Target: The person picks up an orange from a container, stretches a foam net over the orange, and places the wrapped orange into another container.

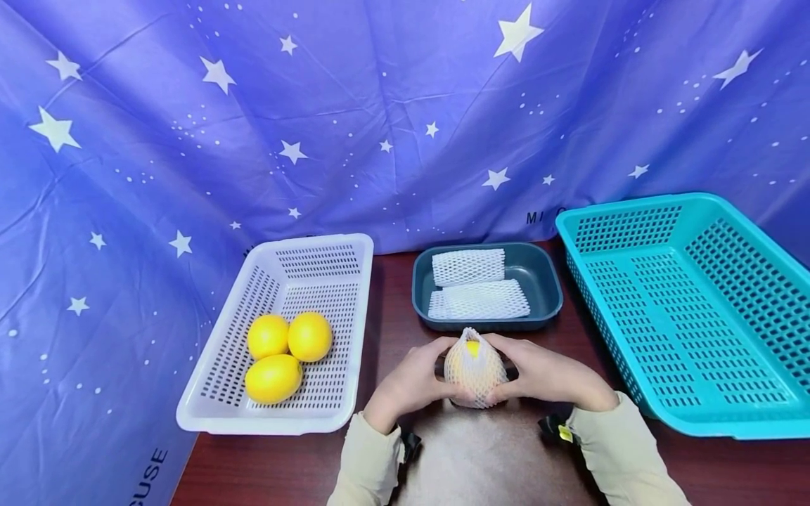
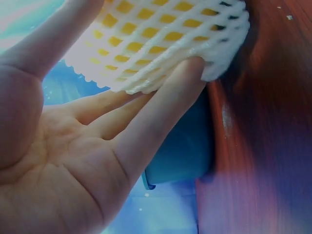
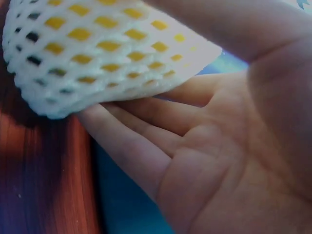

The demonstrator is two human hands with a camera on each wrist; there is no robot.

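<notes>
A yellow, orange-like fruit (image 1: 472, 349) sits inside a white foam fruit net (image 1: 476, 376) on the table in front of the dark tray. The net gathers to a peak above the fruit, and yellow shows through the opening near its top. My left hand (image 1: 414, 376) holds the net from the left, thumb on the near side and fingers behind. From the right, my right hand (image 1: 544, 372) grips it in the same way. Both wrist views show yellow through the mesh (image 2: 146, 36), with fingers (image 3: 131, 151) under the net's edge.
A white basket (image 1: 211, 393) at left holds three yellow fruits (image 1: 273, 379). Two flat foam nets (image 1: 479, 300) lie in the dark blue-green tray (image 1: 538, 281) at the back. On the right stands a turquoise basket (image 1: 639, 351). A starry blue cloth (image 1: 392, 190) hangs behind the table.
</notes>
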